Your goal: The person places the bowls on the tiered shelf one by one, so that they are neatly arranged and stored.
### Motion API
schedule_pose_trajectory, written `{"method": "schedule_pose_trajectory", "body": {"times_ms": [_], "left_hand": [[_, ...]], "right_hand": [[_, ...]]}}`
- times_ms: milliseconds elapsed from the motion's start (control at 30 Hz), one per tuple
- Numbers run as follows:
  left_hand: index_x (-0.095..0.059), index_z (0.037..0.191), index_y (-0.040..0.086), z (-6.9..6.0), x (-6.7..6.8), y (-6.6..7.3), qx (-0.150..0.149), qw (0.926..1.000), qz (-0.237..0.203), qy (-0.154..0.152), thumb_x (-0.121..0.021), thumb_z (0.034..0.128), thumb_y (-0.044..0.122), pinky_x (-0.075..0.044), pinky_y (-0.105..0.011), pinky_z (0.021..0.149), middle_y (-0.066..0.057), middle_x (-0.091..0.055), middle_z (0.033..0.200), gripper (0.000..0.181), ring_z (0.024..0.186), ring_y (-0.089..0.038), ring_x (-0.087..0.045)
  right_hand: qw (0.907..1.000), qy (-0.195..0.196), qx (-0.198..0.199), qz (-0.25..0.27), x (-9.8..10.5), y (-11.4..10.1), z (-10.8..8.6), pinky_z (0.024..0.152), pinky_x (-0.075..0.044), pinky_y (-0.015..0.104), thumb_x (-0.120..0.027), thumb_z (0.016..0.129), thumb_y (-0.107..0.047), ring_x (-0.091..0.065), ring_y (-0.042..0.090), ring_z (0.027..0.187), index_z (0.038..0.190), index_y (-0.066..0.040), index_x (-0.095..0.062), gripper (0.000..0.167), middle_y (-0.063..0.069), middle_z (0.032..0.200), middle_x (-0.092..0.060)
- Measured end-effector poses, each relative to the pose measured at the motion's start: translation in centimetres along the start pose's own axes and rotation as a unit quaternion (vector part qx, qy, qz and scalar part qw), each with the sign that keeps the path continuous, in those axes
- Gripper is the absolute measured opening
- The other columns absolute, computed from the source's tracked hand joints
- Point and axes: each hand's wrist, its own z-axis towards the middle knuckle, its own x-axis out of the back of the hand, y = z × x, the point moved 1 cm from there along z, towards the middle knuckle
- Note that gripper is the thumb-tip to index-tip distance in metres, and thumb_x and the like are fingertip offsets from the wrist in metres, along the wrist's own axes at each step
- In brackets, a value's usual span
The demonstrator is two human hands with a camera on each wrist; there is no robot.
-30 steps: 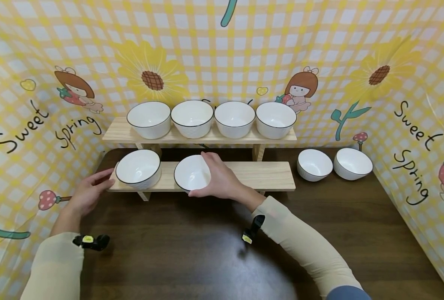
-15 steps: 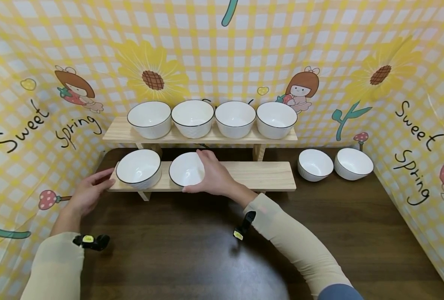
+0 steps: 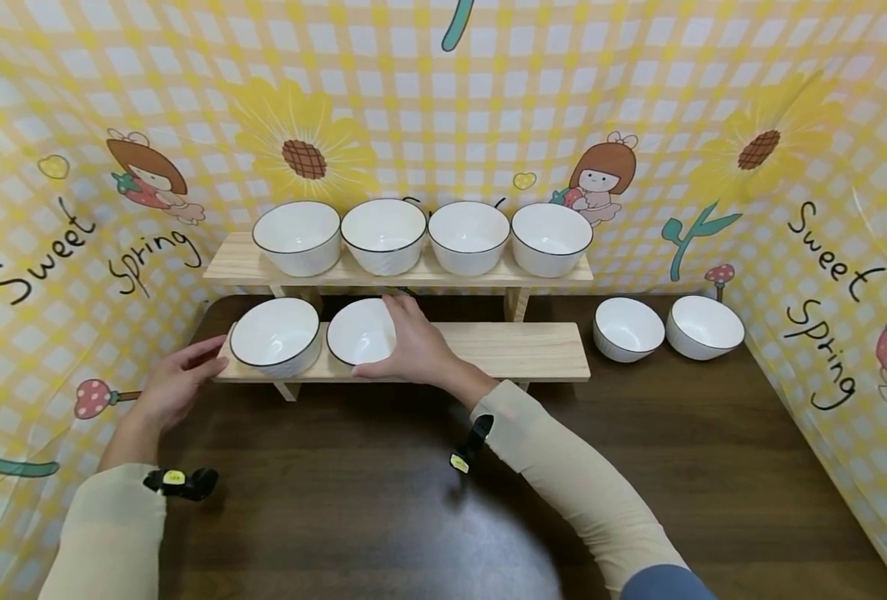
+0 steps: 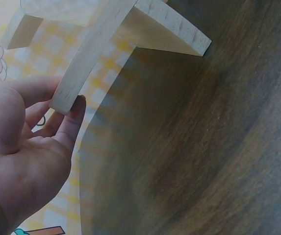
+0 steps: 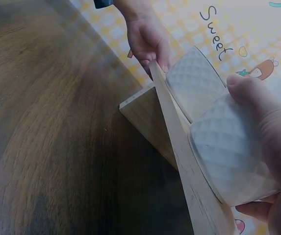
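**Right hand grips a bowl on the lower shelf as the left hand pinches the board's end**

The right hand [image 3: 417,346] curls round a round white bowl with a thin dark rim and quilted wall [image 3: 359,332], thumb on the near side and fingers on the far side. That bowl is upright at the pale wooden lower board [image 3: 518,350], just beside a matching white bowl [image 3: 274,333]; whether its base touches the wood is hidden. The left hand [image 3: 173,387] pinches the board's left end between thumb and fingers. Four more white bowls [image 3: 383,237] line the pale wooden upper board [image 3: 229,260].
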Motion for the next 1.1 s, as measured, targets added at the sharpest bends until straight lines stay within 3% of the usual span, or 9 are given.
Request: {"method": "schedule_pose_trajectory", "body": {"times_ms": [133,467,633,867,1100], "left_hand": [[-0.032,0.16,0.008,0.0,0.2,-0.1,-0.001,1.0,-0.002,0.0,-0.059,0.101,0.047,-0.043,-0.023,0.099,-0.02,-0.025,0.165,0.076,0.125,-0.01,-0.043],[-0.033,0.159,0.007,0.0,-0.1,0.0,-0.002,0.9999,-0.014,0.001,-0.061,0.1002,0.046,-0.043,-0.013,0.088,-0.016,-0.031,0.161,0.076,0.122,-0.007,-0.044],[-0.032,0.159,0.006,0.1,0.0,-0.2,-0.004,0.9998,-0.018,-0.001,-0.061,0.1009,0.044,-0.043,-0.012,0.086,-0.013,-0.033,0.159,0.075,0.12,-0.006,-0.044],[-0.034,0.159,0.006,-0.2,0.1,0.1,-0.015,0.9986,-0.05,-0.005,-0.066,0.0996,0.039,-0.043,-0.009,0.085,-0.001,-0.043,0.149,0.075,0.11,0.006,-0.048],[-0.038,0.158,0.008,-0.2,0.0,0.0,-0.012,0.9971,-0.075,-0.004,-0.069,0.0979,0.036,-0.044,-0.01,0.083,0.007,-0.048,0.139,0.073,0.104,0.008,-0.05]], "right_hand": [[0.9999,0.001,-0.007,-0.009,-0.2,-0.4,0.3,0.1,-0.05,0.044,-0.091,0.065,-0.057,-0.051,0.029,0.129,0.159,-0.009,-0.03,0.123,0.016,0.158,-0.031],[0.9996,0.011,-0.009,-0.023,-0.7,-0.8,0.5,0.097,-0.051,0.04,-0.091,0.064,-0.059,-0.054,0.027,0.123,0.158,-0.006,-0.031,0.124,0.013,0.152,-0.037],[0.9995,0.007,-0.005,-0.029,-0.8,-1.0,0.6,0.097,-0.051,0.041,-0.09,0.065,-0.06,-0.052,0.027,0.126,0.158,-0.005,-0.03,0.124,0.014,0.153,-0.036],[0.9993,-0.004,-0.008,-0.036,-0.6,-1.3,0.7,0.101,-0.05,0.04,-0.09,0.066,-0.06,-0.047,0.029,0.134,0.159,-0.004,-0.027,0.125,0.016,0.158,-0.031],[0.9978,-0.024,-0.018,-0.06,-0.3,-1.7,0.7,0.104,-0.048,0.041,-0.088,0.066,-0.063,-0.039,0.029,0.141,0.16,-0.004,-0.025,0.128,0.017,0.16,-0.03]]}}
